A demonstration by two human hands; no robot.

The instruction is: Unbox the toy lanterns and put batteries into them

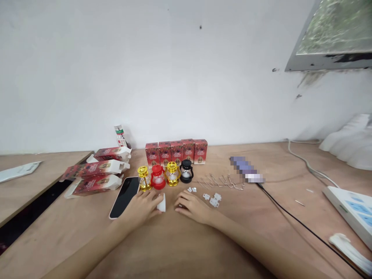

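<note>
My left hand (143, 207) rests on the wooden table (180, 248), fingers closed on a small white plastic piece (162, 203). My right hand (190, 205) lies just right of it, fingers curled down on the table; what they hold, if anything, is hidden. Just beyond my hands stand several tiny lanterns: a gold one (143, 178), a red one (157, 177), a second gold one (172, 174) and a black one (186, 171). Small white clips (213, 199) lie to the right of my right hand, thin wire hooks (222, 181) behind them.
A row of red boxes (176, 151) stands by the wall. Flattened red cartons (97, 174) and a black phone (124, 195) lie at left, a small bottle (120, 136) behind. A black cable (302, 226) runs right, toward white boxes (353, 211).
</note>
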